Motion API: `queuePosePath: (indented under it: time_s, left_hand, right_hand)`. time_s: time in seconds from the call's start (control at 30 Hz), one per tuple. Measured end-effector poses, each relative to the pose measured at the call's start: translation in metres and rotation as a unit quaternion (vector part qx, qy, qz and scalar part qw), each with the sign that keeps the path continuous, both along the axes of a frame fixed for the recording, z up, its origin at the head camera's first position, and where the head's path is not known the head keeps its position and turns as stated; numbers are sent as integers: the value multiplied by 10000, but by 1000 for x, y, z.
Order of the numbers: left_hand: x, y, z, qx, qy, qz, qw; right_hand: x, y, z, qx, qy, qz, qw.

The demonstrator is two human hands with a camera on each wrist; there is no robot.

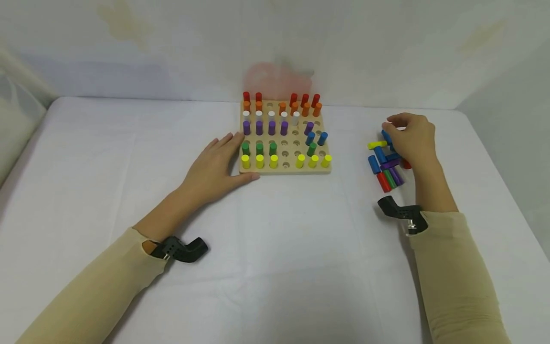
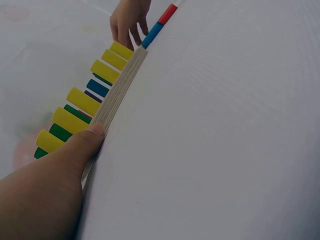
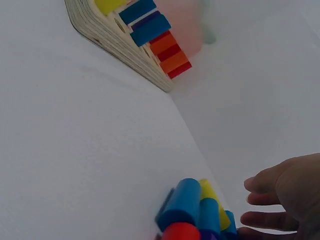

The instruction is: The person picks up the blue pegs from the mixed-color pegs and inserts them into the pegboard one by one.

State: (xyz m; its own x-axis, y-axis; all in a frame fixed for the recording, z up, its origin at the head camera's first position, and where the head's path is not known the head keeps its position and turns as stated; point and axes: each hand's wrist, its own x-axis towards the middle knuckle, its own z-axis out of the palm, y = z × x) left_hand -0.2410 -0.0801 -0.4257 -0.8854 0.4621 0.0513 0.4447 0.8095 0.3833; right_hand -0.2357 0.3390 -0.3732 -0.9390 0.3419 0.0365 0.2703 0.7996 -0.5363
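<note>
Pegboard (image 1: 291, 148) has L grip (image 1: 213, 168) splayed on edge; R grip (image 1: 414, 137) bent, half-parted, empty, over pegs (image 1: 380, 155).

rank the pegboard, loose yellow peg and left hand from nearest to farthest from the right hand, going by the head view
1. Loose yellow peg: just left of the right hand.
2. Pegboard: farther left, beyond that peg.
3. Left hand: farthest, at the pegboard's left side.
</note>
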Motion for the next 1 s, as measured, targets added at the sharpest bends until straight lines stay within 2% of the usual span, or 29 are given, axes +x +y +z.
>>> queuePosePath:
  time_s: [0.4, 0.83, 1.0]
  left_hand:
    - [0, 2, -1, -3, -6, -25, 10000]
    - [0, 0, 1, -16, -55, 42, 10000]
    - [1, 0, 1, 7, -53, 30, 10000]
  right_hand:
    - [0, -2, -18, 727, 100, 476, 9962]
    - [-2, -6, -18, 552, 249, 413, 9973]
    - [-2, -8, -16, 327, 549, 347, 9974]
